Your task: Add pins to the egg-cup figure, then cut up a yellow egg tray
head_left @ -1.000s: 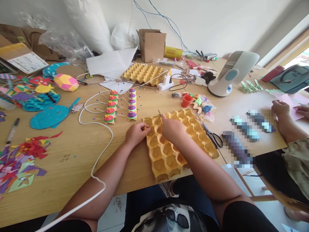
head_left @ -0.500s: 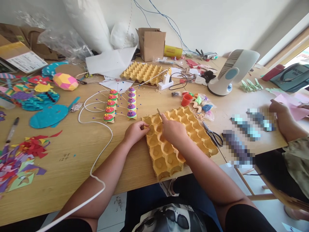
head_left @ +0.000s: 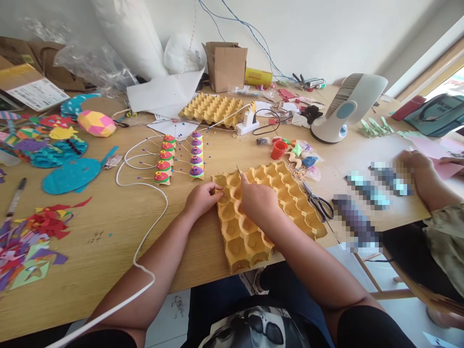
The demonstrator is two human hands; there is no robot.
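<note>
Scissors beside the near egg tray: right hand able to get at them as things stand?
Probably yes: the scissors lie uncovered on the table, right of the egg tray, handles clear. The right hand seems to grip a thin tool, though, so it may need freeing first.

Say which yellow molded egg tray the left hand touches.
The near yellow molded egg tray, whose far left corner the left hand touches; the other tray lies farther back, beside the white power strip.
</note>
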